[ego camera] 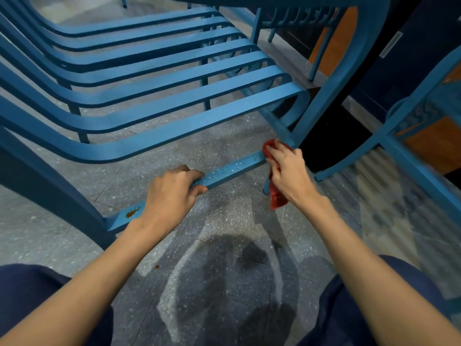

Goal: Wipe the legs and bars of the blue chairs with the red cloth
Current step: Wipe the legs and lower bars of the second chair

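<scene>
A blue slatted chair [154, 96] fills the upper left, seen from low down. Its lower cross bar [232, 171] runs from bottom left up to the right, speckled with droplets and carrying a brown stain [132, 212] near its left end. My left hand [172, 193] grips this bar around its middle. My right hand [289, 171] presses the red cloth [277, 196] on the bar's right end, where it meets the chair leg [331, 91]. Part of the cloth hangs below my palm.
A second blue chair [409, 136] stands at the right, its leg close to my right hand. More blue chair legs [257, 26] stand at the back. The floor [224, 245] is grey speckled stone. My knees in dark trousers [37, 290] frame the bottom.
</scene>
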Available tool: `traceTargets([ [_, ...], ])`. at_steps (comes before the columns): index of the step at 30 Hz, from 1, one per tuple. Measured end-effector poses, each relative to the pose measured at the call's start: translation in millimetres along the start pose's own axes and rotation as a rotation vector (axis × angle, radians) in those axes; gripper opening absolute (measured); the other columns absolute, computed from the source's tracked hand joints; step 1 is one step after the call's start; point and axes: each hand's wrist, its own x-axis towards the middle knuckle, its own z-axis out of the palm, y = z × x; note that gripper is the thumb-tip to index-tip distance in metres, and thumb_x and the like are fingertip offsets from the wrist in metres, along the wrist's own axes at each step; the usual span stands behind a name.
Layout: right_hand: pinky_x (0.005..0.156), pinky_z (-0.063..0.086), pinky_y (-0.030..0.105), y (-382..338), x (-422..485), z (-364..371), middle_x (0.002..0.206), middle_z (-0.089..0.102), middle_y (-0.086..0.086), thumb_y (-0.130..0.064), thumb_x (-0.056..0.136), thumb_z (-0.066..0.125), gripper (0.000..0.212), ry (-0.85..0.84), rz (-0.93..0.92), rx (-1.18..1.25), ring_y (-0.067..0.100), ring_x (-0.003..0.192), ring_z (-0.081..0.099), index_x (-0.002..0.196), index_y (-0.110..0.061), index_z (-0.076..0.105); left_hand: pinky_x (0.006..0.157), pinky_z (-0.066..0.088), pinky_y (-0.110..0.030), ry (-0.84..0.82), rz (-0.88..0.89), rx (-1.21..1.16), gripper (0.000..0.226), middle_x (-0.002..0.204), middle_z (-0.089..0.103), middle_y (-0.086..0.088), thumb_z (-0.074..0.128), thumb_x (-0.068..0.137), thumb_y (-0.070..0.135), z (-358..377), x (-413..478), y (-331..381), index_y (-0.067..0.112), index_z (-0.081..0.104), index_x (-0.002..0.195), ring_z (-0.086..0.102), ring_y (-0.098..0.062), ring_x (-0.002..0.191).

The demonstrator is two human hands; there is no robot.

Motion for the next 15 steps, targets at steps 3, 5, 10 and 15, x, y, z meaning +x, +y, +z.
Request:
traceTargets([
  [3, 0.085, 0.020, 0.015, 16, 4, -10, 0.139, 0.054, 0.009, -0.005, 0.094, 0.050, 0.036, -0.030, -0.008, -0.029, 0.031, 0.115, 0.052, 0.128, -0.009, 0.061, 0.071, 0.049, -0.038, 0.009, 0.004, -0.038, 0.036, 0.106, 0.067, -0.002, 0.061, 0.089, 0.039, 1, -1, -2, 0.025, 0.064, 0.122, 0.063, -0.027, 0.089],
  [5, 0.088, 0.025, 0.023, 19, 17, -11, 0.131, 0.060, 0.012, -0.004, 0.092, 0.050, 0.033, -0.016, 0.037, -0.073, 0.033, 0.115, 0.055, 0.122, -0.007, 0.064, 0.071, 0.050, -0.039, 0.012, 0.006, -0.044, 0.036, 0.105, 0.067, -0.002, 0.062, 0.089, 0.039, 2, -2, -3, 0.024, 0.064, 0.122, 0.063, -0.027, 0.089],
  [10, 0.095, 0.027, 0.038, -12, 31, -4, 0.104, 0.063, 0.015, 0.000, 0.088, 0.044, 0.025, -0.003, 0.130, -0.152, 0.036, 0.103, 0.054, 0.099, -0.005, 0.066, 0.070, 0.048, -0.037, 0.020, -0.006, -0.033, 0.037, 0.107, 0.066, 0.000, 0.060, 0.090, 0.041, 3, -2, -4, 0.026, 0.063, 0.124, 0.063, -0.027, 0.091],
  [15, 0.096, 0.025, 0.025, -17, -2, 3, 0.134, 0.055, 0.009, -0.003, 0.094, 0.047, 0.035, -0.010, -0.017, -0.009, 0.031, 0.118, 0.046, 0.127, -0.005, 0.058, 0.065, 0.043, -0.034, 0.036, -0.001, -0.033, 0.036, 0.108, 0.066, 0.000, 0.059, 0.090, 0.042, 4, -2, -4, 0.026, 0.064, 0.122, 0.063, -0.027, 0.090],
])
